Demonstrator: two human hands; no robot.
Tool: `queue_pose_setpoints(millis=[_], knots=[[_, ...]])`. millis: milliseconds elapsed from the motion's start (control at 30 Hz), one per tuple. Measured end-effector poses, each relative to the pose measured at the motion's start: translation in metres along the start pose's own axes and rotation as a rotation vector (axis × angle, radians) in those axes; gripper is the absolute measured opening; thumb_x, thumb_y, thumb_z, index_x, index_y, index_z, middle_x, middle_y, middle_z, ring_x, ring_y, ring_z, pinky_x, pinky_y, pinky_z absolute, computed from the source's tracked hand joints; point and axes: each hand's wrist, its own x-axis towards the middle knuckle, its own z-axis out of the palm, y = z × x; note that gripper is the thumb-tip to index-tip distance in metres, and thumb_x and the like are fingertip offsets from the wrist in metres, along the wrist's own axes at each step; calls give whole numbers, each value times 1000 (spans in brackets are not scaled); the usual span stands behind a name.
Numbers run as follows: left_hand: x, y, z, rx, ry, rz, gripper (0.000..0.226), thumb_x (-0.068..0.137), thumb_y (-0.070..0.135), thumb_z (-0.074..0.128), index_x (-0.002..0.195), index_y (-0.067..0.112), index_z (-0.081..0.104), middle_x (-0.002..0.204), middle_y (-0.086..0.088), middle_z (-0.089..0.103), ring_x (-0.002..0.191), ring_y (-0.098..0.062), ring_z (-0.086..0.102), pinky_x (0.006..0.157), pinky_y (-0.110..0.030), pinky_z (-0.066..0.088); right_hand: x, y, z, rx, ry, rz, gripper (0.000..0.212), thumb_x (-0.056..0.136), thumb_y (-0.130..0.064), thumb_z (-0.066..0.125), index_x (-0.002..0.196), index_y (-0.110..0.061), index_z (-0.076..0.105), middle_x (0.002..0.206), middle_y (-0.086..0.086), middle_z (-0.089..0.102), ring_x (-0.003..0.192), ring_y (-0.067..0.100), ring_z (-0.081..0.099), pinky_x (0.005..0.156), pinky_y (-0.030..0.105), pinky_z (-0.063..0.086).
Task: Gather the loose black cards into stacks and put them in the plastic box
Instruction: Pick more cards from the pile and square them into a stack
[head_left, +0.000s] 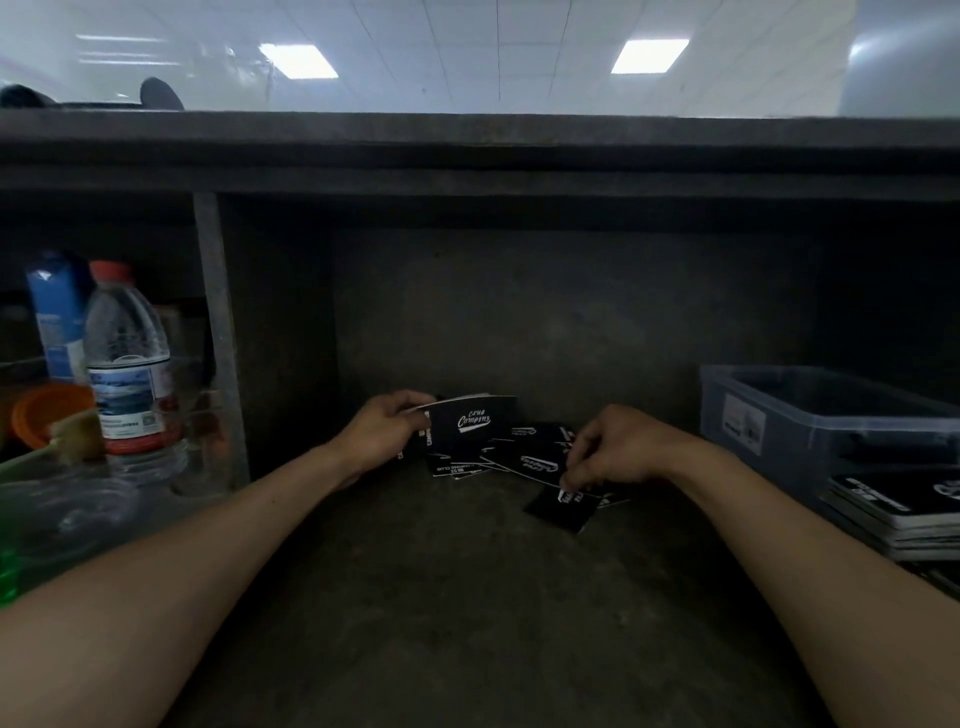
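Note:
Several loose black cards (519, 451) with white lettering lie scattered on the dark shelf floor against the back wall. My left hand (387, 428) grips a small stack of black cards (475, 422), held upright just above the pile's left side. My right hand (613, 447) hovers over the pile's right side and pinches the edge of one black card (558, 506) with its fingertips. The translucent plastic box (810, 410) stands at the right, a little beyond my right hand; I cannot make out its inside.
A stack of black cards (898, 512) lies in front of the box at the right edge. Left of a grey upright post (218, 332) stand a water bottle (130, 364), a blue carton (57, 317) and an orange cup (47, 413). A dark shelf (478, 150) spans overhead.

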Motion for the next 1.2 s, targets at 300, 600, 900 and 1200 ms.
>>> queue_pose_setpoints(millis=[300,600,900,1200], knots=[[-9,11,11,23,-106,33,19,96,15,60,109,24,71,101,4,74,91,-8,70,76,-17,53,-6,-20,17,159,-2,-12,65,50,-48,95,104,-23,68,92,-8,70,85,5,67,72,17,49],[-12,12,12,6,-41,28,23,95,8,59,113,16,70,105,1,73,89,-5,67,73,-10,52,-7,-20,-1,960,18,204,11,87,-3,66,87,-14,64,67,-1,72,48,6,63,35,15,36],[-15,18,14,-86,-116,-21,51,77,-12,41,107,16,71,101,2,76,94,-12,69,74,-19,56,-4,-23,14,1246,184,145,39,91,-8,65,126,-11,49,110,11,72,77,18,76,52,24,56],[-20,15,22,229,-200,138,51,75,8,83,119,21,62,108,8,70,97,0,67,81,-10,51,2,-41,48,272,283,13,74,80,-32,81,136,-10,39,130,11,59,122,28,57,101,33,46]])
